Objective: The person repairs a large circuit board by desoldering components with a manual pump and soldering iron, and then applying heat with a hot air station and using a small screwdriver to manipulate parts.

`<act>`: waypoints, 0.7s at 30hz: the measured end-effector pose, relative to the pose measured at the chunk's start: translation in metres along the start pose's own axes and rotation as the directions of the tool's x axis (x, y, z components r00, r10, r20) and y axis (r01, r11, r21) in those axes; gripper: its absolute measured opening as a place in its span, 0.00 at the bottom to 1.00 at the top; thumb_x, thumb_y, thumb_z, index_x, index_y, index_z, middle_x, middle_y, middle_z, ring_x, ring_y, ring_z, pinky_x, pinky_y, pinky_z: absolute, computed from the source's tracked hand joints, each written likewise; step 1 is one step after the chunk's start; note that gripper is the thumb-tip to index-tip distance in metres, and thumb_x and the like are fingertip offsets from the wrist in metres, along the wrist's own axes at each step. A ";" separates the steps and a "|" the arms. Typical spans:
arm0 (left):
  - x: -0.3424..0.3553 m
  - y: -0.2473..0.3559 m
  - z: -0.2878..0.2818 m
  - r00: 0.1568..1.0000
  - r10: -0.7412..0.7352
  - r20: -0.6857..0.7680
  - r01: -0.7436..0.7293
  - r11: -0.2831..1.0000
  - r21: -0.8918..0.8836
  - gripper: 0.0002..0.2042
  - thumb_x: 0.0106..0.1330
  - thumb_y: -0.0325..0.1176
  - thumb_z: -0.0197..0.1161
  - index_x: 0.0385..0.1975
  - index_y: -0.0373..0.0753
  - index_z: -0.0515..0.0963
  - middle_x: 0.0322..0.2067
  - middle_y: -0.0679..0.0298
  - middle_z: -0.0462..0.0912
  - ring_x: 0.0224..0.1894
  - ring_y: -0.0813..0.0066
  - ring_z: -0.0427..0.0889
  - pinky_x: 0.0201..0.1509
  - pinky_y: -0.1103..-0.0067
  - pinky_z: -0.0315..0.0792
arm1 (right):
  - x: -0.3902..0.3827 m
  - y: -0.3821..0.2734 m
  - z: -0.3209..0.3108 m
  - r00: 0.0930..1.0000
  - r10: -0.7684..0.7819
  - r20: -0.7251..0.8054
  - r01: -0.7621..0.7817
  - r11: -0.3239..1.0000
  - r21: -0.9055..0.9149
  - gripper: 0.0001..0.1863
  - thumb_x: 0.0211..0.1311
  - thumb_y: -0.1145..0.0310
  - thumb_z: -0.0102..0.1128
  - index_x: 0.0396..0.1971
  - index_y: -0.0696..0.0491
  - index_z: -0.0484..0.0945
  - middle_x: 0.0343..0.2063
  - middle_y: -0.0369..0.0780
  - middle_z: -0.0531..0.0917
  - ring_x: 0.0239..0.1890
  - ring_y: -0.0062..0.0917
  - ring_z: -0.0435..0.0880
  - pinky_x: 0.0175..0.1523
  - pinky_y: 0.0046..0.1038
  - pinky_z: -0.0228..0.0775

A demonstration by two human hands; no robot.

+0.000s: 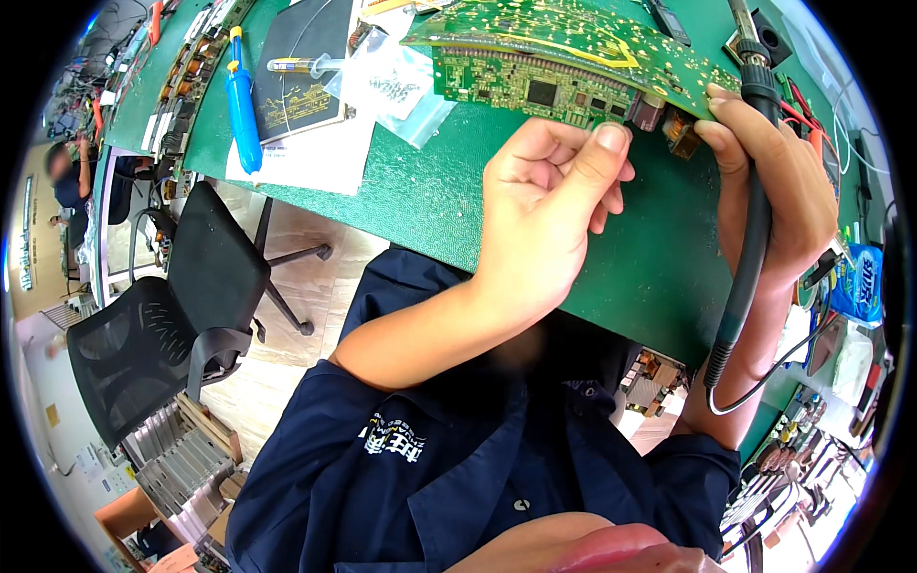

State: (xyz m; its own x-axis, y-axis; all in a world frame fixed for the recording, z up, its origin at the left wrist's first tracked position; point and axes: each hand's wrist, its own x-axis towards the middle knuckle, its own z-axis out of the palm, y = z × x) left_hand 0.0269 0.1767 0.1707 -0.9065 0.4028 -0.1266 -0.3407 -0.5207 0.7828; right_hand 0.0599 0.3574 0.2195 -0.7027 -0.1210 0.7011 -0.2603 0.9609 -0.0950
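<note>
A large green circuit board is tilted up above the green bench, with a smaller upright board carrying black chips below its near edge. My left hand is closed at this smaller board's lower edge, thumb against curled fingers; whatever it pinches is hidden. At the large board's right corner, my right hand grips the edge between thumb and fingers. A black soldering iron runs along that same hand, its cable end toward me. The iron's tip is out of view. Beside the right fingertips sits a copper-wound component.
To the left lie a blue solder sucker, a syringe, a dark notebook and a clear bag of small parts. A blue packet stands at the right. A black chair is beside the bench.
</note>
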 end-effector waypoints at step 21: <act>0.009 0.050 -0.075 0.898 0.429 0.097 -0.399 0.699 0.593 0.23 0.65 0.30 0.72 0.56 0.32 0.71 0.49 0.57 0.78 0.49 0.73 0.78 0.54 0.77 0.73 | -0.021 0.001 0.005 0.985 -0.150 -0.088 0.138 0.982 -0.126 0.12 0.49 0.65 0.77 0.34 0.48 0.85 0.23 0.36 0.80 0.23 0.30 0.78 0.29 0.30 0.65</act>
State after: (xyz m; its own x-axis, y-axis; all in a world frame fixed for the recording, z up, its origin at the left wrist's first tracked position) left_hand -0.0170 0.0979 0.1634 -0.9359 0.2113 0.2818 0.2712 -0.0784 0.9593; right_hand 0.0713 0.3594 0.2010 -0.5947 -0.2412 0.7669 -0.2692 0.9586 0.0927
